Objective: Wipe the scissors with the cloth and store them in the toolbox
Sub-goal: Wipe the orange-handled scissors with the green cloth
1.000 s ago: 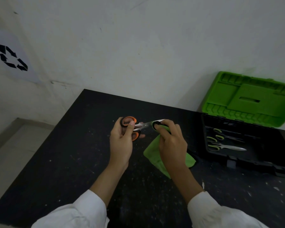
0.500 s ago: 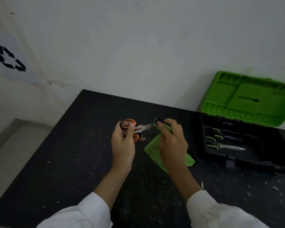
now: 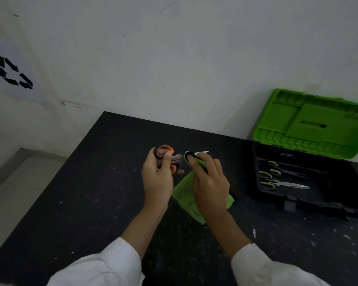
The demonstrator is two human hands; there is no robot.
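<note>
Left hand [image 3: 157, 178] is gripping the orange handles of the scissors [image 3: 176, 158] above the counter [image 3: 81, 193] — the blades are pointing right into the green cloth [image 3: 183, 196], which the right hand [image 3: 210, 182] is pinching around them. Only the tip is showing. The toolbox [image 3: 310, 200] is standing open, well apart on the right.

White sleeves [image 3: 103, 265] end mid-forearm; left hand [image 3: 157, 178] and right hand [image 3: 211, 182] bare

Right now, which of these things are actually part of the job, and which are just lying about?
In the job: orange-handled scissors in the left hand; green cloth in the right hand; open toolbox.

Just there: green-handled scissors already in the toolbox; recycling sign on the wall; black table.
</note>
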